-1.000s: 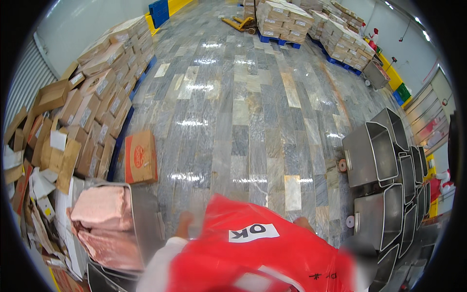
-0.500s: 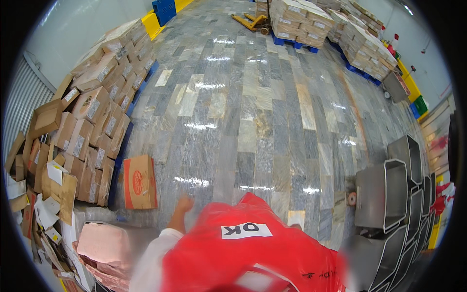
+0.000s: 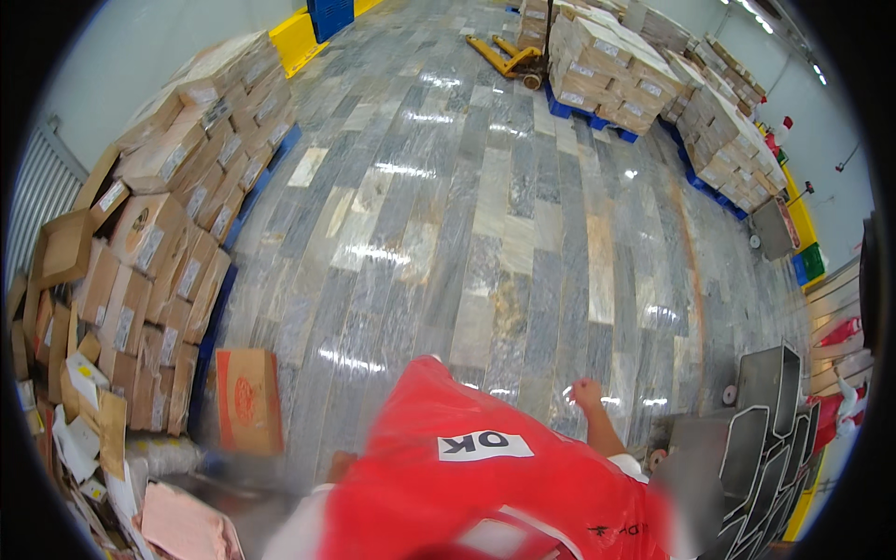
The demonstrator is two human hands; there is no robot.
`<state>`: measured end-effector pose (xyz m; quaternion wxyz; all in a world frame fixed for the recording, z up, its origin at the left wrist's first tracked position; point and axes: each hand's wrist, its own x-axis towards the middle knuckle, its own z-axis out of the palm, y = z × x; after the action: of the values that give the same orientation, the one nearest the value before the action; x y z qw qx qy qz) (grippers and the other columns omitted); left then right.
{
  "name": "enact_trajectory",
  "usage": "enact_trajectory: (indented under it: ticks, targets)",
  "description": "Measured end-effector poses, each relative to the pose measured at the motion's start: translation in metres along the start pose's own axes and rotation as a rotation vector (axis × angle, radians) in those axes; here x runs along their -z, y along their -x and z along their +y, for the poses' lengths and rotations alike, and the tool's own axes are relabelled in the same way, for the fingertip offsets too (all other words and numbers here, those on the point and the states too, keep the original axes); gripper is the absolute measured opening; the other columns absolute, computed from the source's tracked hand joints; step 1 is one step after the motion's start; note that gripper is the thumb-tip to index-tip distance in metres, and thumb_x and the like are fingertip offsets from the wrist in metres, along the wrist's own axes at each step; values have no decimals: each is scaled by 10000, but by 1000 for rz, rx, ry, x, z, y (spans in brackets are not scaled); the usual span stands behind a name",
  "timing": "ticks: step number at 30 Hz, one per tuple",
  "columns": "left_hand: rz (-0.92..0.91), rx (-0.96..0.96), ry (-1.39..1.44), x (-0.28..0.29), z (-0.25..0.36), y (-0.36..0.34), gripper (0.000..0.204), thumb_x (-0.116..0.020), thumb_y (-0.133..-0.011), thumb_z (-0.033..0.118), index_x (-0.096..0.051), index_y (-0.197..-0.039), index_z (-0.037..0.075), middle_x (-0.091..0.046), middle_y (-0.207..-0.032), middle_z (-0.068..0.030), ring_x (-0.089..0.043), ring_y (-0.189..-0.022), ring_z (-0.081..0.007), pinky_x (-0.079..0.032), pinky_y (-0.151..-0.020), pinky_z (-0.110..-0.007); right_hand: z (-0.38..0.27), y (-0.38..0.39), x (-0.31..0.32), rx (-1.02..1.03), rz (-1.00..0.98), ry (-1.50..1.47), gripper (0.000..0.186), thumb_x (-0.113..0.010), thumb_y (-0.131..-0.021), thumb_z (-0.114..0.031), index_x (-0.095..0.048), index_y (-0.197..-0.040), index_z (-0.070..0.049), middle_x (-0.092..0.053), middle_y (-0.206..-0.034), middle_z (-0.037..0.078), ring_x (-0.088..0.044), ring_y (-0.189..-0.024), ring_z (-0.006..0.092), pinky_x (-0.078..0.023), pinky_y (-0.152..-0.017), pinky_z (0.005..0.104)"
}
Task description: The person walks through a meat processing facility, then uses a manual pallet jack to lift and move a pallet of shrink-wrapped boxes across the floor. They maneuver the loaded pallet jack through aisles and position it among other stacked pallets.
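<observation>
My right hand [image 3: 586,393] is out in front of me to the right, above the tiled floor, with its fingers loosely curled and nothing in them. Only a small part of my left hand [image 3: 343,466] shows beside the red apron [image 3: 411,495] that covers my front; its fingers are hidden. On the floor to the left stands a brown and orange cardboard box [image 3: 248,401], apart from both hands. Nearer, at the lower left, lies a pale pink block that looks like meat [image 3: 187,525].
Stacked cartons [image 3: 177,243] on a blue pallet line the left side, with torn cardboard [image 3: 98,420] nearby. Grey metal bins [image 3: 737,448] stand at the right. Farther off are a yellow pallet jack [image 3: 509,63] and more loaded pallets [image 3: 607,79].
My right hand has swung forward into view, while my left hand has drawn back beside the apron. The cardboard box and pink block now appear closer and lower in view.
</observation>
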<state>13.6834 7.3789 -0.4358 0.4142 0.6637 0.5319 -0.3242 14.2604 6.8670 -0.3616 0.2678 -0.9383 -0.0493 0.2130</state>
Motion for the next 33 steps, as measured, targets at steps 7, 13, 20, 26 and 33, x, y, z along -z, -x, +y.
enact_trajectory:
  ticks: [7, 13, 20, 26, 33]
  targets:
    - [350, -495, -563, 174, 342, -159, 297, -592, -877, 260, -802, -958, 67, -773, -1024, -186, -753, -955, -376, -575, -828, -504, -76, -5, 20, -312, -263, -18, 286, -669, -856, -343, -807, -884, -94, -765, -822, 155, -757, -793, 320, -593, -771, 470]
    - [454, -764, 141, 309, 665, -161, 399, -581, -946, 341, -773, -943, -8, -750, -947, -248, -725, -929, -428, -561, -857, -486, -81, -123, 14, -305, -297, 109, 280, -692, -841, -357, -813, -896, -111, -772, -892, 151, -754, -855, 337, -592, -796, 476]
    - [534, -743, -220, 331, 785, -205, 400, -576, -951, 363, -782, -954, 20, -752, -961, -246, -721, -949, -436, -563, -876, -494, -98, -320, 42, -90, -439, 442, 277, -718, -824, -374, -820, -911, -132, -780, -973, 145, -751, -926, 357, -591, -824, 484]
    - [206, -236, -292, 325, 714, -258, 353, -640, -914, 362, -777, -837, 45, -766, -854, -195, -756, -818, -336, -590, -736, -483, -151, -585, 132, 270, -352, 441, 236, -677, -866, -282, -788, -890, -75, -756, -861, 150, -732, -777, 311, -578, -711, 443]
    - [50, 56, 50, 307, 749, -271, 340, -671, -932, 346, -774, -834, 37, -739, -755, -132, -734, -714, -246, -566, -621, -411, -247, -789, 206, 72, 182, -188, 199, -599, -936, -127, -709, -941, 38, -709, -703, 140, -701, -587, 220, -543, -537, 348]
